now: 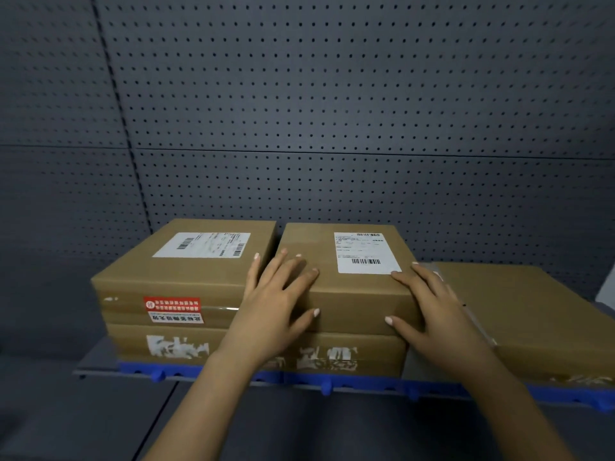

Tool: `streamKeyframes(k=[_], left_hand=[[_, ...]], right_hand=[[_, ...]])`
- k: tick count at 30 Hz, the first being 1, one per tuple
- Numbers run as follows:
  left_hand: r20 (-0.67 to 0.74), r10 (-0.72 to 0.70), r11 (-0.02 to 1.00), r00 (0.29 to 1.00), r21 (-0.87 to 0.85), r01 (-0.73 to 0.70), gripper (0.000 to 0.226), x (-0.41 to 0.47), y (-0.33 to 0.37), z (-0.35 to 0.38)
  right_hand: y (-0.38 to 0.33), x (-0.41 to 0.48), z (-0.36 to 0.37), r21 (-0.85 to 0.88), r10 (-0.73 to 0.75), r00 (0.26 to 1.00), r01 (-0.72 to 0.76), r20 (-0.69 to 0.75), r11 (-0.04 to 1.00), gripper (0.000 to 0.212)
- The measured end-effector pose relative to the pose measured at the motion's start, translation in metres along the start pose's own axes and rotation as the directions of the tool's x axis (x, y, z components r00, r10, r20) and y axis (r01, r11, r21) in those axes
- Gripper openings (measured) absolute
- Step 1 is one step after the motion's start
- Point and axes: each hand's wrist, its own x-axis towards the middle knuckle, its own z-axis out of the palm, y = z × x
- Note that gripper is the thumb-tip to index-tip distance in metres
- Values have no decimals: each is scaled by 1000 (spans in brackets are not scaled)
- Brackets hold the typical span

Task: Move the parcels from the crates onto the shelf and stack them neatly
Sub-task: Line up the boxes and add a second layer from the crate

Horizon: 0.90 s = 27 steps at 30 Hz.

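Head view: four brown parcels can be counted for certain on the shelf (366, 383), which has a blue front edge and a grey pegboard (332, 111) behind. Two lie side by side on top, the left upper parcel (186, 274) and the right upper parcel (352, 291), each with one white label. The lower layer (366, 351) under them may be one wide box or two; I cannot tell. A single low parcel (532, 314) sits further right.

Both hands rest on the right upper parcel. The left hand (279, 294) lies flat over its near left corner, fingers straight and spread, thumb on the near face. The right hand (429, 304) covers its near right corner likewise, one fingertip touching the label (362, 252).
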Motion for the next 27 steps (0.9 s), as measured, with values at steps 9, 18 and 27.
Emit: streamKeyframes(k=[9,18,27], left_hand=[[-24,-51,999,998,3,51,68,-12,-19,-9],[-20,-185,981,983,60,186,97,-35,-60,-22],[8,-229,973,973,41,228,101,-46,-66,-16]], right_hand=[[-11,8,12,26,-28,1000,29,-11,999,70],[-39,15,17,-169,-214,975,202,-58,965,71],[-88,27,39,-203,-291,953,303,86,931,76]])
